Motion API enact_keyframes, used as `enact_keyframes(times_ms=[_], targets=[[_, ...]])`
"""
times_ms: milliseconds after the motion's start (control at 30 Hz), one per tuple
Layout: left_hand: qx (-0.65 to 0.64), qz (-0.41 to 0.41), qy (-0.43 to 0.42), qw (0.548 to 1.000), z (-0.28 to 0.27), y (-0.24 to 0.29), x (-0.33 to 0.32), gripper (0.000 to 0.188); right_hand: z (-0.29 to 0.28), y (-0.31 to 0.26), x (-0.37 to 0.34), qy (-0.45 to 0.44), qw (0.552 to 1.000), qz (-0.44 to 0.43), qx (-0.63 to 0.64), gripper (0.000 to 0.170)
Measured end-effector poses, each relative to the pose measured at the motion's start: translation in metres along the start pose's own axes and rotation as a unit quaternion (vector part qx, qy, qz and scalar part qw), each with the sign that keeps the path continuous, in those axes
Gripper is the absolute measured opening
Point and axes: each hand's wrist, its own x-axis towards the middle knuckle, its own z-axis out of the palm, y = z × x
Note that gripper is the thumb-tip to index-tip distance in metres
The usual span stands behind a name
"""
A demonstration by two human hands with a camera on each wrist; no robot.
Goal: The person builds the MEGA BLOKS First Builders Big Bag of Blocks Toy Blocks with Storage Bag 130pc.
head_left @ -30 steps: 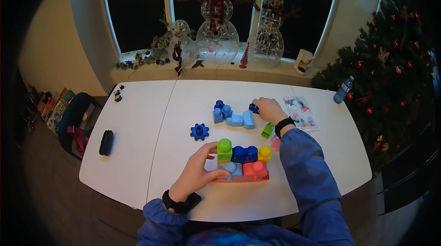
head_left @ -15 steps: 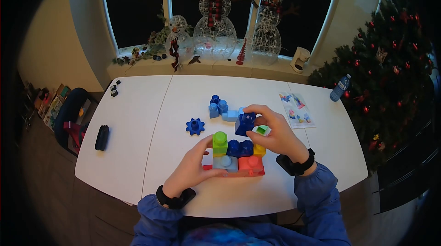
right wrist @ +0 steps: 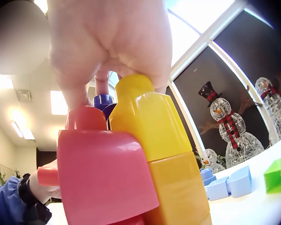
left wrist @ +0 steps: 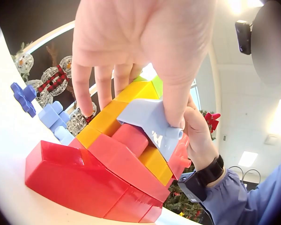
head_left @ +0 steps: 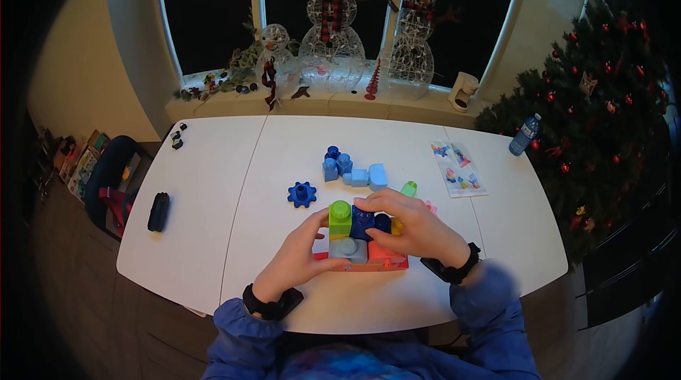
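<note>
A built structure of big toy blocks stands on a red base (head_left: 355, 267) near the table's front edge. My left hand (head_left: 289, 261) grips its left side, thumb on the grey-blue block (left wrist: 150, 119) and fingers behind. On top at that end is a green block (head_left: 340, 220). From above, my right hand (head_left: 420, 229) holds a dark blue block (head_left: 362, 222) at the middle of the structure, beside the green one. The right hand partly covers the yellow block (right wrist: 159, 124) and the coral block (right wrist: 100, 173) at the right end.
Beyond the structure lie light blue blocks (head_left: 367, 178), a blue gear-shaped piece (head_left: 302, 195) and a green block (head_left: 408, 188). A picture sheet (head_left: 459, 169) and a water bottle (head_left: 525, 135) are at the right. A black case (head_left: 158, 212) lies at the left.
My right hand picked the dark blue block up from the far side of the table and brought it back onto the structure. My left hand keeps its grip on the left side.
</note>
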Motion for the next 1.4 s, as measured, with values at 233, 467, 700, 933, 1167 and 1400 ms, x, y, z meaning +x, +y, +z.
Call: enact_keyframes(times_ms=[233, 467, 700, 933, 1167, 1400], targets=[[0.007, 0.002, 0.001, 1.0, 0.0, 0.0, 0.0, 0.094, -0.029, 0.046, 0.051, -0.02, 0.994, 0.033, -0.104, 0.036], [0.003, -0.014, 0.006, 1.0, 0.0, 0.001, -0.001, 0.092, -0.002, 0.136, 0.117, -0.114, 0.952, 0.048, -0.28, 0.033], [0.021, 0.0, 0.0, 1.0, -0.001, 0.001, 0.0, 0.093, 0.034, 0.177, 0.148, -0.157, 0.949, 0.062, -0.266, 0.031], [0.023, 0.017, 0.001, 1.0, 0.0, -0.003, 0.0, 0.095, 0.01, 0.164, 0.139, -0.083, 0.969, 0.034, -0.232, 0.026], [0.026, -0.001, 0.003, 1.0, 0.0, 0.002, 0.0, 0.095, -0.059, 0.067, 0.094, 0.042, 0.989, 0.051, -0.134, 0.023], [0.028, -0.005, 0.01, 1.0, 0.002, -0.002, 0.0, 0.097, -0.069, -0.012, 0.026, 0.068, 0.99, 0.016, -0.121, 0.025]])
